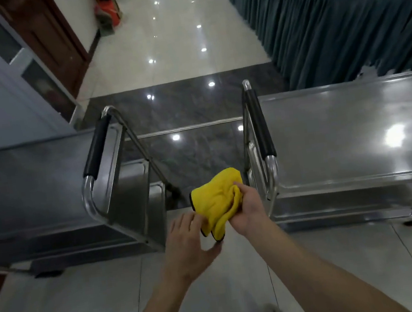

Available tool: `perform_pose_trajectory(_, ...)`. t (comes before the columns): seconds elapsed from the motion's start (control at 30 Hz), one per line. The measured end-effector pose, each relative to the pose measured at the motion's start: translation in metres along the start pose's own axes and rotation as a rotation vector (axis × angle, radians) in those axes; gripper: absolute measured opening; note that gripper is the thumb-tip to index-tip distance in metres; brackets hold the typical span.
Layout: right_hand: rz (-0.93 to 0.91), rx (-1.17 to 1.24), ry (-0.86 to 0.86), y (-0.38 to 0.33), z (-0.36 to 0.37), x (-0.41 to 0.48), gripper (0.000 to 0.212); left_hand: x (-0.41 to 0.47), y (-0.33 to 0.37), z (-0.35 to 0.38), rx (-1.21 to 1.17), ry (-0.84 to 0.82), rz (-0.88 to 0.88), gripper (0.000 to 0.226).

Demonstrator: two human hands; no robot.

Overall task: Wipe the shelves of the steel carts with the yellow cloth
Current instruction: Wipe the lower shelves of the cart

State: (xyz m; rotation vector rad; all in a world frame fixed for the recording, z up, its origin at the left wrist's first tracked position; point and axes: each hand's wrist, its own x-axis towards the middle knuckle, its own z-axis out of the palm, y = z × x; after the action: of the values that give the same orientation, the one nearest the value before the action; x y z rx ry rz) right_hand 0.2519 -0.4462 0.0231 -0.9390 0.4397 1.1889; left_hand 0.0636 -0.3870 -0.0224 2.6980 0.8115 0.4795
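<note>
Open aisle between two steel carts, fenced by their handles

The left cart [32,178] and right cart [354,136] stand apart, with dark floor [189,155] showing in the gap between them. The left hand [187,244] and the right hand [246,210], which grips the yellow cloth [218,198], fill the near mouth of the gap. Both top shelves lie open from above. The left handle [96,146] and right handle [261,127] rise at the inner ends, and their uprights bar a level sweep from the gap onto either shelf. A blue pleated drape [326,22] stands close behind the right cart's far edge.
</note>
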Motion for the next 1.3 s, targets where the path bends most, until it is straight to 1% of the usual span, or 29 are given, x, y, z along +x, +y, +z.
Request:
perform_pose_trajectory(0.07, -0.046, 0.039, 0.001, -0.016, 0.024, 0.019, 0.05, 0.043, -0.015, 0.001, -0.03, 0.062, -0.006, 0.039)
perform_pose_trajectory(0.17, -0.106, 0.098, -0.013, -0.047, 0.06, 0.056, 0.048, 0.116, -0.037, -0.004, -0.232, 0.118, -0.082, 0.027)
perform_pose_trajectory(0.27, -0.13, 0.156, -0.011, -0.085, 0.104, 0.105, 0.042, 0.198, -0.065, -0.012, -0.347, 0.185, -0.166, 0.024)
perform_pose_trajectory(0.3, -0.121, 0.149, -0.005, -0.097, 0.12, 0.121, 0.038, 0.226, -0.078, -0.014, -0.375, 0.201, -0.192, 0.027)
perform_pose_trajectory(0.4, -0.092, 0.024, 0.018, -0.128, 0.166, 0.172, 0.027, 0.317, -0.113, -0.025, -0.453, 0.214, -0.259, 0.038)
perform_pose_trajectory(0.43, -0.088, -0.015, 0.023, -0.139, 0.18, 0.186, 0.027, 0.346, -0.122, -0.029, -0.488, 0.199, -0.265, 0.04)
perform_pose_trajectory(0.53, -0.049, -0.24, 0.015, -0.175, 0.21, 0.221, 0.041, 0.43, -0.141, -0.033, -0.587, 0.139, -0.254, 0.043)
perform_pose_trajectory(0.57, -0.05, -0.326, 0.03, -0.187, 0.216, 0.233, 0.042, 0.457, -0.145, -0.032, -0.598, 0.115, -0.234, 0.042)
perform_pose_trajectory(0.63, -0.103, -0.435, 0.09, -0.21, 0.224, 0.256, 0.033, 0.509, -0.152, -0.024, -0.621, 0.091, -0.198, 0.038)
perform_pose_trajectory(0.67, -0.138, -0.449, 0.119, -0.222, 0.228, 0.27, 0.025, 0.535, -0.156, -0.018, -0.642, 0.087, -0.19, 0.037)
perform_pose_trajectory(0.7, -0.171, -0.443, 0.139, -0.234, 0.232, 0.285, 0.022, 0.56, -0.159, -0.01, -0.663, 0.078, -0.184, 0.039)
perform_pose_trajectory(0.73, -0.201, -0.427, 0.163, -0.248, 0.236, 0.3, 0.03, 0.584, -0.163, 0.0, -0.677, 0.064, -0.177, 0.041)
perform_pose_trajectory(0.77, -0.228, -0.422, 0.185, -0.263, 0.242, 0.315, 0.039, 0.609, -0.168, 0.009, -0.684, 0.046, -0.168, 0.042)
perform_pose_trajectory(0.8, -0.264, -0.431, 0.205, -0.279, 0.248, 0.33, 0.044, 0.637, -0.172, 0.02, -0.686, 0.02, -0.16, 0.042)
perform_pose_trajectory(0.83, -0.314, -0.454, 0.225, -0.295, 0.254, 0.345, 0.045, 0.666, -0.177, 0.031, -0.684, -0.018, -0.151, 0.041)
perform_pose_trajectory(0.93, -0.497, -0.638, 0.29, -0.347, 0.267, 0.391, 0.042, 0.756, -0.187, 0.066, -0.642, -0.129, -0.094, 0.045)
perform_pose_trajectory(1.0, -0.577, -0.752, 0.375, -0.376, 0.272, 0.42, 0.025, 0.816, -0.185, 0.087, -0.635, -0.262, -0.048, 0.042)
perform_pose_trajectory(1.03, -0.611, -0.807, 0.424, -0.389, 0.274, 0.434, 0.021, 0.843, -0.181, 0.095, -0.633, -0.329, -0.021, 0.039)
perform_pose_trajectory(1.1, -0.649, -0.893, 0.5, -0.412, 0.277, 0.456, 0.026, 0.892, -0.17, 0.11, -0.616, -0.413, 0.074, 0.037)
perform_pose_trajectory(1.2, -0.659, -0.867, 0.547, -0.442, 0.282, 0.481, 0.044, 0.957, -0.143, 0.133, -0.595, -0.521, 0.191, 0.039)
perform_pose_trajectory(1.23, -0.676, -0.86, 0.576, -0.451, 0.282, 0.489, 0.043, 0.976, -0.132, 0.143, -0.606, -0.573, 0.222, 0.04)
perform_pose_trajectory(1.3, -0.725, -0.816, 0.666, -0.472, 0.279, 0.508, 0.03, 1.011, -0.111, 0.162, -0.612, -0.659, 0.319, 0.045)
